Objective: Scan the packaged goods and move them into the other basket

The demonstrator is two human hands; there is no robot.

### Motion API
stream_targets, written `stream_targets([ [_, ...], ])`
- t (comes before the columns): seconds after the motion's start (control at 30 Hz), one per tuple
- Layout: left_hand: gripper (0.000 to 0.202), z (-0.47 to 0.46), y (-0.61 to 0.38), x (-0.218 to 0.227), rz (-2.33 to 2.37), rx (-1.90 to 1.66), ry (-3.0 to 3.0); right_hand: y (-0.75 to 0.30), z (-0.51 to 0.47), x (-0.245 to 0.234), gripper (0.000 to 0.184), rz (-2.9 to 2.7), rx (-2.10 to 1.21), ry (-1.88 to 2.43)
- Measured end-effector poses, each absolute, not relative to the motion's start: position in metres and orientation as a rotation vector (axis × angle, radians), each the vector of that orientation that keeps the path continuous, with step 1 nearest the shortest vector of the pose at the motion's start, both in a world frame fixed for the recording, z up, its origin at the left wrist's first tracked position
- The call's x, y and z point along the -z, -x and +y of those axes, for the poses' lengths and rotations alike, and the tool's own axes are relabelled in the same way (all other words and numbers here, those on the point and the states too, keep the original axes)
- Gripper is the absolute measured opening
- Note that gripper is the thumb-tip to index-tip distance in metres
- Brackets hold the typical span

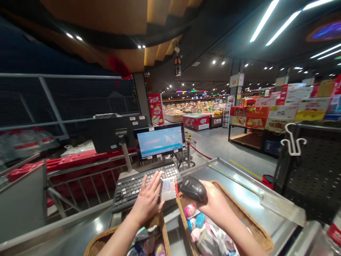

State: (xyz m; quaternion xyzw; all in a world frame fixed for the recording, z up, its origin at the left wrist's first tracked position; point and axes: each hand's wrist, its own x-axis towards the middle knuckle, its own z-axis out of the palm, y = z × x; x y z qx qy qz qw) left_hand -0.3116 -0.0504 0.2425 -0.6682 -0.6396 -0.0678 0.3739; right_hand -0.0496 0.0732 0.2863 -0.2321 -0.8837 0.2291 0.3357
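My right hand (213,199) is wrapped around a black handheld barcode scanner (193,188), its head pointing left. My left hand (147,197) is over the keyboard (133,185), fingers stretched toward the keys. Between its thumb and fingers it holds a small white-and-red box (168,189), printed side up, facing the scanner. Below my right forearm, a wicker basket (184,216) holds small colourful packaged goods (204,229). Another wicker basket (165,234) with wrapped items lies under my left forearm. A lit monitor (161,140) stands behind the keyboard.
The metal counter (239,185) extends to the right, beside a dark perforated rack (310,170) with a white hook (292,140). A second screen, seen from behind (106,133), stands left. A metal railing (87,185) and stacked gift boxes (257,115) are farther off.
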Motion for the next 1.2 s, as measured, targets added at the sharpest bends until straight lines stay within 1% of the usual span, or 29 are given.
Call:
stream_targets([
  [0.13,0.07,-0.067,0.319,-0.243,-1.726,0.185,1.663,0.061,0.066,-0.279,0.041,-2.3,-0.704,0.619],
  [0.23,0.072,-0.075,0.323,-0.244,-1.757,0.199,1.644,0.069,0.061,-0.275,0.043,-2.28,-0.765,0.642],
  [0.5,0.069,-0.088,0.33,-0.242,-1.8,0.196,1.631,0.085,0.048,-0.287,0.027,-2.29,-0.818,0.656],
  [0.63,0.072,-0.093,0.333,-0.241,-1.806,0.19,1.624,0.092,0.043,-0.283,0.02,-2.286,-0.824,0.674],
  [0.93,0.072,-0.112,0.339,-0.241,-1.819,0.223,1.62,0.097,0.031,-0.279,0.023,-2.315,-0.826,0.647],
  [1.2,0.074,-0.135,0.345,-0.234,-1.849,0.239,1.616,0.105,0.017,-0.274,0.015,-2.383,-0.769,0.666],
])
